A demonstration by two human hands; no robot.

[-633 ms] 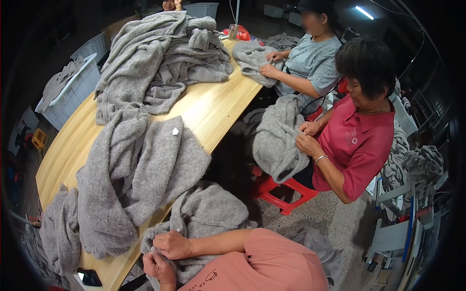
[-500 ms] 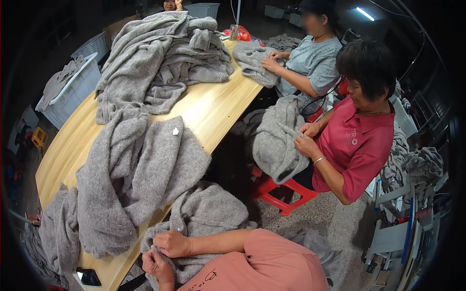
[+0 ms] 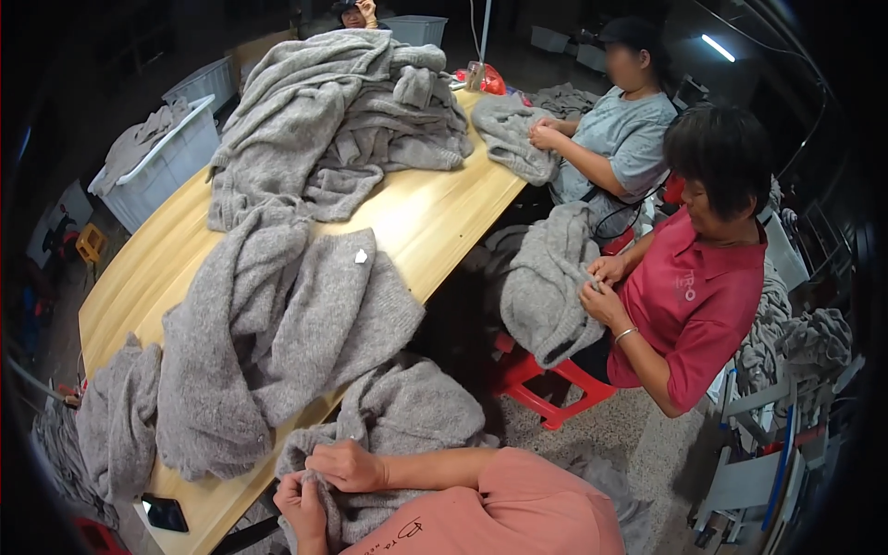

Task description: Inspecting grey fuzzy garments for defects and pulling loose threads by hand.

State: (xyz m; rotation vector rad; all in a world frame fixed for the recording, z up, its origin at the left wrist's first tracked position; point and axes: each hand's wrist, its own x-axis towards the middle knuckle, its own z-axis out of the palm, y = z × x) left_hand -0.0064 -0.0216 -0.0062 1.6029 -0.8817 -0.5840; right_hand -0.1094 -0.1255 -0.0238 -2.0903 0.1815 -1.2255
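Note:
A grey knitted sweater (image 3: pixel 416 412) lies bunched over my lap at the table's near edge. My left hand (image 3: pixel 303 509) is closed on a fold of it, thumb and fingers pinching the knit. Just beside and above, my right hand (image 3: pixel 347 465) grips the same edge with curled fingers, the two hands almost touching. Whether anything small sits between the fingertips is hidden. Another grey knitted garment (image 3: pixel 222 370) is spread on the wooden table (image 3: pixel 462 217) left of my hands, with a small white tag (image 3: pixel 361 256) on it.
A tall heap of grey knitwear (image 3: pixel 305 111) covers the table's far part. A phone (image 3: pixel 165 514) lies at the near corner. To my right, a person in a red shirt (image 3: pixel 708 296) on a red stool (image 3: pixel 555 393) and another in grey (image 3: pixel 624 139) handle knitwear. A white bin (image 3: pixel 157 166) stands left.
The whole view has shifted, so the table and people appear farther right. My hands stay on the sweater edge, the right one slightly changed in position. The far person's raised hand has moved.

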